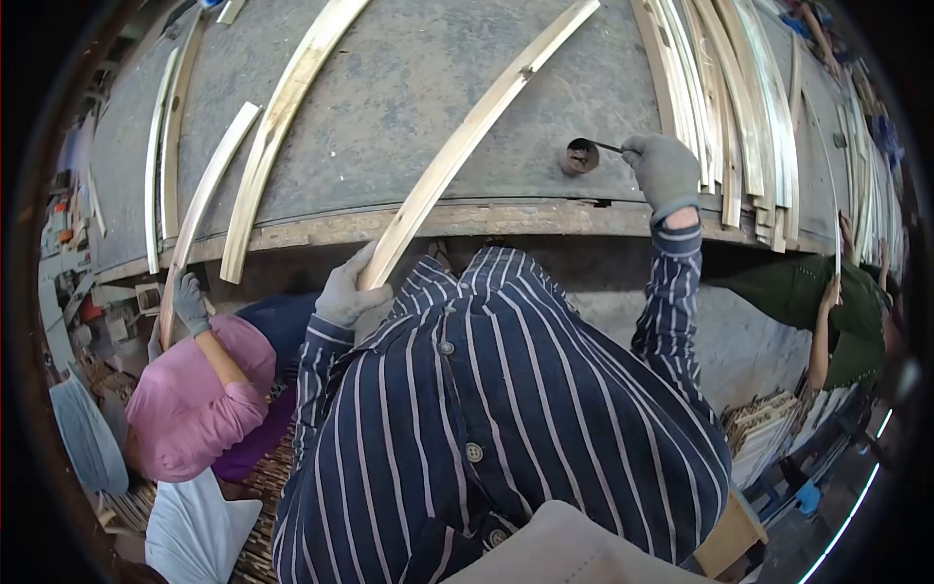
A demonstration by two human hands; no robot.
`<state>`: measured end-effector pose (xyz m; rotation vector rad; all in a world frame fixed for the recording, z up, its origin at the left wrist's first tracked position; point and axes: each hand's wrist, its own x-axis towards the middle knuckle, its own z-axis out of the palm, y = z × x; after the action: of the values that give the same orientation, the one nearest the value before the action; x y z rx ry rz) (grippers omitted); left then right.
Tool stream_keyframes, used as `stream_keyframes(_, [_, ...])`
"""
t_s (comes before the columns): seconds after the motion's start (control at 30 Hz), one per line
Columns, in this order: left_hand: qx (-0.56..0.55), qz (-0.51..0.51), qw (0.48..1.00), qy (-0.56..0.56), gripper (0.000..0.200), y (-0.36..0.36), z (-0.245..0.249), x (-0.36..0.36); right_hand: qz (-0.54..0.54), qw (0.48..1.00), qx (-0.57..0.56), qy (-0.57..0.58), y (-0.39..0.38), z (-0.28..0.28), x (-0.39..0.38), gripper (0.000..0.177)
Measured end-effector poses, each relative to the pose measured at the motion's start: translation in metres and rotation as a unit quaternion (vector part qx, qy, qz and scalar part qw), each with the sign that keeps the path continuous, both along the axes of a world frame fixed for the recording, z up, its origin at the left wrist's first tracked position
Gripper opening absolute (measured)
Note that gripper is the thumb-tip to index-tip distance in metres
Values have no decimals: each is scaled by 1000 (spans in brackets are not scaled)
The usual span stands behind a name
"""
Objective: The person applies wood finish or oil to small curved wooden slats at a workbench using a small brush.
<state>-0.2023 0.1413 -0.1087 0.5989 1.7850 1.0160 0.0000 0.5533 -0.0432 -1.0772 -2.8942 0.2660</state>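
Note:
My left hand (352,289), in a grey glove, grips the near end of a long pale wooden strip (467,131) that slants away over the grey worktable (389,107). In a matching glove, my right hand (664,173) is closed on a thin dark stick (608,147). The stick's far end reaches the mouth of a small brown cup (580,157) on the table, left of that hand. What lies inside the cup is too dark to tell.
More wooden strips (289,107) lie to the left, and a bundle of strips (739,97) is at the right. A person in pink (199,394) holds a strip at the left. Another person in dark green (846,316) is at the right. Stacked wood (764,428) stands below.

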Motion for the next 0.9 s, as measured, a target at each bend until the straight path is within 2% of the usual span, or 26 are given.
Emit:
stream_keyframes(0.03, [-28,-9,995,92,80,7,-2,2,18,992,9,-128,5,4,-1,16])
stream_keyframes(0.07, [-57,-18,981,183,82,13,-2,5,16,991,8,-132,11,-4,-5,16])
stream_keyframes(0.13, [-97,-26,976,192,83,29,6,9,57,972,19,-229,17,-25,-19,19])
stream_keyframes(0.17, [-106,-36,967,229,84,33,5,10,57,972,-39,-226,12,-17,-26,17])
stream_keyframes(0.23, [-148,-56,948,278,86,43,0,10,58,970,-75,-225,14,-22,-30,18])
stream_keyframes(0.4, [-178,-63,948,255,86,68,6,12,80,956,-187,-211,30,-21,-18,18])
stream_keyframes(0.47, [-171,-55,943,279,86,81,15,16,7,922,-372,-112,38,-26,-4,16])
stream_keyframes(0.5, [-166,-60,936,305,83,86,20,17,16,911,-410,-52,34,-21,1,13])
stream_keyframes(0.53, [-172,-52,935,307,83,89,19,18,26,910,-412,-52,20,-14,1,13])
stream_keyframes(0.6, [-138,-48,913,381,79,93,17,20,-28,910,-407,74,-16,-5,-4,13])
stream_keyframes(0.63, [-153,-50,906,392,77,95,24,20,-23,909,-409,75,-36,-7,-9,13])
stream_keyframes(0.7, [-160,-53,899,405,78,97,36,20,93,906,-292,293,-80,-18,-24,10])
stream_keyframes(0.73, [-164,-58,892,417,78,98,41,19,115,908,-237,327,-96,-20,-34,13])
stream_keyframes(0.9, [-186,-81,884,422,82,102,59,20,118,944,-103,290,-123,-36,-62,18])
